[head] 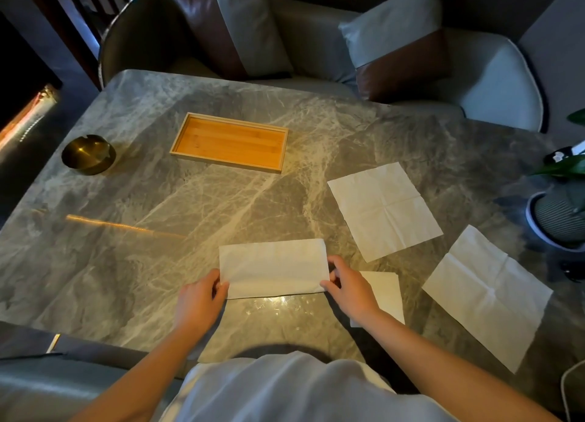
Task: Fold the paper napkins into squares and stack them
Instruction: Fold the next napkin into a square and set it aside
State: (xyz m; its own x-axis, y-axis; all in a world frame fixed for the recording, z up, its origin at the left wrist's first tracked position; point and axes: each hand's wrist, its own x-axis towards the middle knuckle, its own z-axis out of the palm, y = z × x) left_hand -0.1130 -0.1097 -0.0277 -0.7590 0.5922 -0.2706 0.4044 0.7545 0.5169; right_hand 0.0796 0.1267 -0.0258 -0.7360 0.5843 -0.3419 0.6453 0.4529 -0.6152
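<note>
A white paper napkin (273, 268), folded in half into a rectangle, lies on the marble table (158, 231) in front of me. My left hand (198, 301) pinches its near left corner. My right hand (346, 287) pinches its near right corner. A small folded square napkin (387, 291) lies just right of my right hand, partly under my wrist. Two unfolded napkins lie flat to the right: one (384, 211) further back, one (487, 296) near the right edge.
A wooden tray (230, 142) sits at the back centre. A brass ashtray (88, 154) stands at the back left. A potted plant (560, 215) is at the right edge. Cushioned chairs (493, 79) stand behind the table.
</note>
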